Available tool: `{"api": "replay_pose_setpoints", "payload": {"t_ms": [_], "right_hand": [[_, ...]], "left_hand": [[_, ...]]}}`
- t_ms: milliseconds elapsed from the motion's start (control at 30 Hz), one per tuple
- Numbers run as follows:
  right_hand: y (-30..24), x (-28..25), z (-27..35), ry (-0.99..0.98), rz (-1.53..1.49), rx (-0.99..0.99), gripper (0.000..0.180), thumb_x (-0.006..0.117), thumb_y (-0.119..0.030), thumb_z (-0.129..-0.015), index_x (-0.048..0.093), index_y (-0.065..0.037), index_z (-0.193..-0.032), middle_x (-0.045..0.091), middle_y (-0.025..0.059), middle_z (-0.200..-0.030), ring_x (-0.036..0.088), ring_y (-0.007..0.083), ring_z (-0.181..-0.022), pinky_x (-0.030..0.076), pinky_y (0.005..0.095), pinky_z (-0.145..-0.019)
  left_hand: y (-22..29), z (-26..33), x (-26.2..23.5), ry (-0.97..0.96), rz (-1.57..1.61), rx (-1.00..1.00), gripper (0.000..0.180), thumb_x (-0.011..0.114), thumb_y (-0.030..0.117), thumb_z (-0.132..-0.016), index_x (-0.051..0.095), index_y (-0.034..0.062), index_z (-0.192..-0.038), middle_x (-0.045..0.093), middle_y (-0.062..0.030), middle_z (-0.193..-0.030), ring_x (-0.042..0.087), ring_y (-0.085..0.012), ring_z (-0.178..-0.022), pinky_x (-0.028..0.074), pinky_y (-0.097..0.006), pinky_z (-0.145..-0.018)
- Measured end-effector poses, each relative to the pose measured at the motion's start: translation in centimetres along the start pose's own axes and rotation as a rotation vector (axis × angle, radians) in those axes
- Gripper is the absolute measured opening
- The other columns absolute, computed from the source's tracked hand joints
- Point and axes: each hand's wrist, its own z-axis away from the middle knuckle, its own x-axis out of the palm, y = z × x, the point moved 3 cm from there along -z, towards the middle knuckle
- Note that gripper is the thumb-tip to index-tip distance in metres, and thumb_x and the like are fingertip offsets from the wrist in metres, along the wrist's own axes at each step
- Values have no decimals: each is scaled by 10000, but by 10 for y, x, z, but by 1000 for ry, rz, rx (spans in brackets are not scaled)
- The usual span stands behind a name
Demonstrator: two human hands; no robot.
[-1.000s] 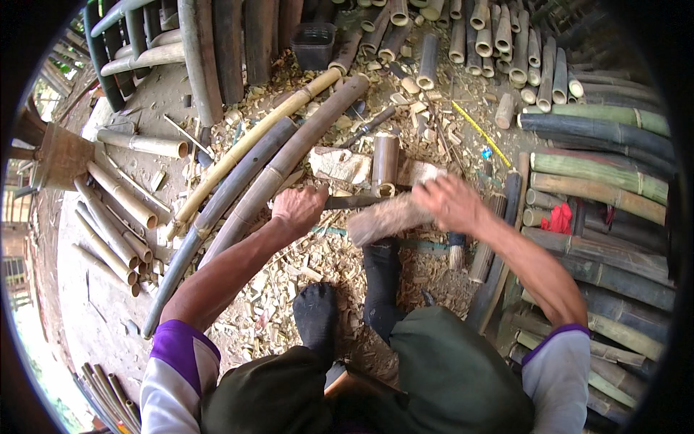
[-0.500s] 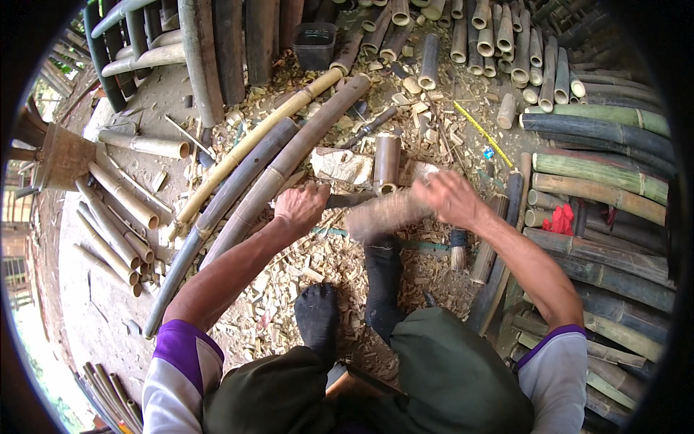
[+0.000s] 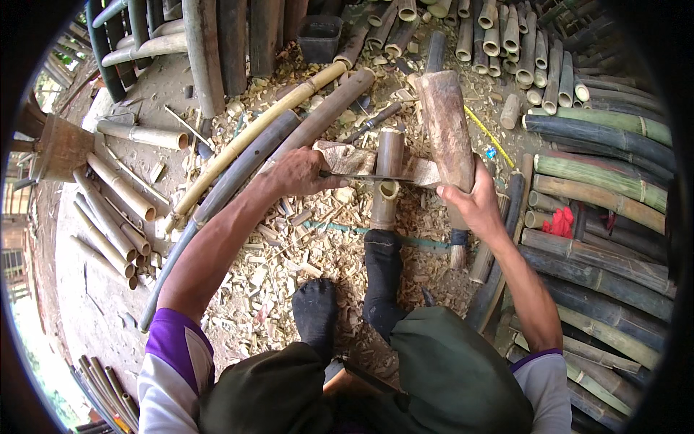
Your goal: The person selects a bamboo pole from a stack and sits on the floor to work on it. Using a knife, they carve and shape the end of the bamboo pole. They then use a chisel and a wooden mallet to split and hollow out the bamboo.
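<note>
My left hand (image 3: 298, 173) is closed around the handle of a long knife. Its blade (image 3: 365, 176) points right and lies level across a short bamboo piece (image 3: 390, 148), just above a round stub (image 3: 389, 190) on it. That piece rests over a pale wooden block (image 3: 345, 160), with its near end by my black-socked right foot (image 3: 382, 249). In my right hand (image 3: 471, 199) is a thick, rough wooden club (image 3: 444, 116), gripped at its lower end and raised upright to the right of the bamboo. My fingers hide the club's handle in part.
Long curved bamboo poles (image 3: 264, 119) lie to the left, with short cut tubes (image 3: 108, 228) beyond. Stacked bamboo (image 3: 600, 184) lines the right side. Wood chips (image 3: 271, 289) cover the floor. A dark plastic tub (image 3: 319, 40), a chisel-like tool (image 3: 372, 123) and a yellow measuring tape (image 3: 488, 134) lie farther off.
The club has swung from lying level over the bamboo to upright on the right. My left hand and the knife have risen slightly, and the bamboo piece's near part now shows.
</note>
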Motion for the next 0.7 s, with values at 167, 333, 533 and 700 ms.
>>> {"api": "replay_pose_setpoints", "payload": {"t_ms": [167,333,533,700], "right_hand": [[15,12,21,-38,81,15,726,817,-340,-816,457,33,-1324,623,199,-1194,644,299,-1057,522,430,-930],[23,40,37,-256,317,130,746,808,-348,-821,432,44,-1332,656,242,-1174,707,383,-990,562,499,-854],[35,36,72,-119,262,120,843,825,-325,-803,394,73,-1408,627,283,-1247,670,396,-1095,526,489,-956],[101,33,159,136,380,255,947,836,-239,-786,316,94,-1503,571,333,-1312,614,445,-1182,479,497,-1023]], "left_hand": [[-11,12,0,-54,-91,-80,709,640,681,-932,734,1,-756,655,-172,-660,686,-343,-699,537,-486,-680],[-14,15,0,-116,-132,-148,637,650,635,-948,757,20,-820,687,-174,-684,702,-332,-690,572,-470,-716],[-20,56,4,244,-245,-115,459,691,555,-945,770,104,-972,736,-116,-763,692,-267,-626,597,-426,-638],[-78,66,-42,711,-204,-584,374,796,365,-885,694,93,-1120,709,-122,-1034,688,-243,-870,555,-415,-735]]}}
